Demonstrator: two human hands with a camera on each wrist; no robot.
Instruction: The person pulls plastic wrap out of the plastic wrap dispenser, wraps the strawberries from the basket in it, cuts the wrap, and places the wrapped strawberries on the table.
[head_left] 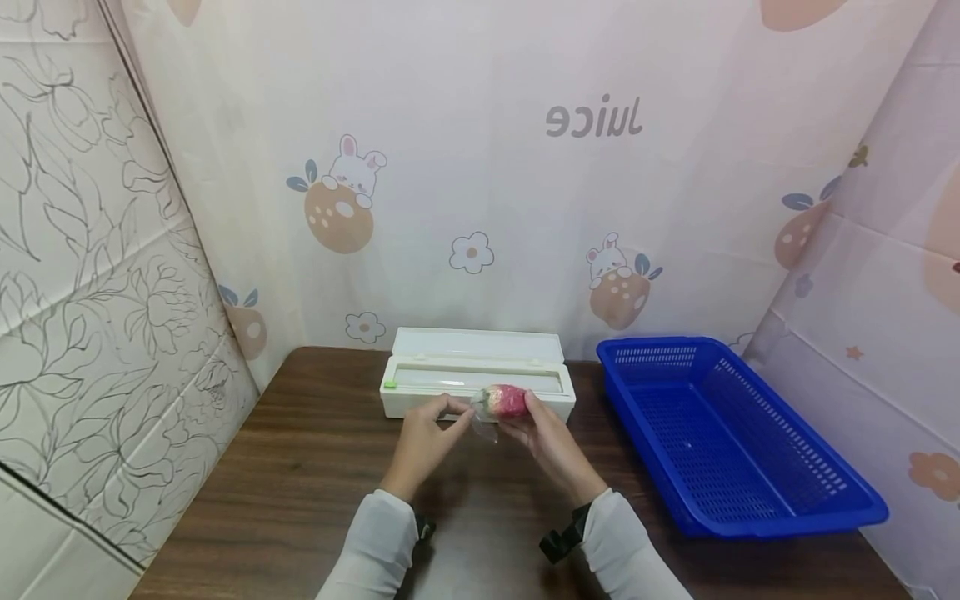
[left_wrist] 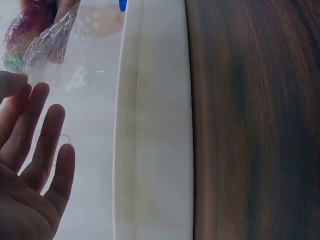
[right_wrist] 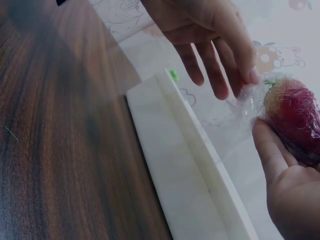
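Note:
A red fruit with a pale, green-tipped end is wrapped in clear cling film. My right hand holds it by its red end, above the front of a white cling film dispenser. At the green end, my left hand pinches the loose film between thumb and index finger. Its other fingers are spread apart, as the left wrist view shows. The dispenser's lid stands raised, and a green slider sits at its left end. The right hand's far fingers are partly hidden behind the fruit.
A blue plastic basket stands to the right on the brown wooden table. Behind the dispenser hangs a printed curtain. Small green bits lie on the table in the right wrist view.

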